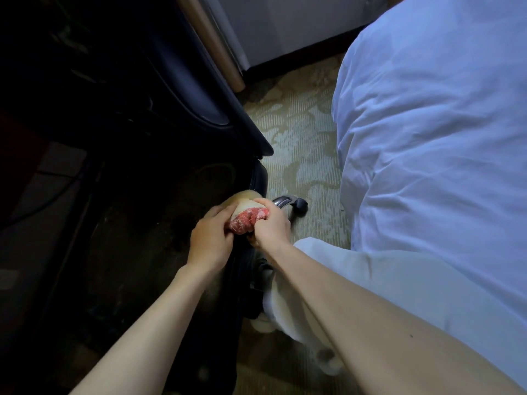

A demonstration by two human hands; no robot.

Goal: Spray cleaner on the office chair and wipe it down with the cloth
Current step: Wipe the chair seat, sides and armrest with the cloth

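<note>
Centre of frame: cloth (245, 221) bunched at chair (148, 246) seat's right edge | left hand (211, 240) and right hand (271, 223) both grip it, equally near | we judge the unwiped seat lies leftward.

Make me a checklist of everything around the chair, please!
Surface: chair, dark seat, dimly lit.
Job's things: cloth, pink and cream, bunched at the seat's edge; spray bottle not seen.
Clutter: nothing seen.
Hands: left hand and right hand both grip the cloth.
Cables: maybe one on the dim left; too dark to tell.
Surroundings: patterned carpet, white bed, chair leg by the right hand.
</note>
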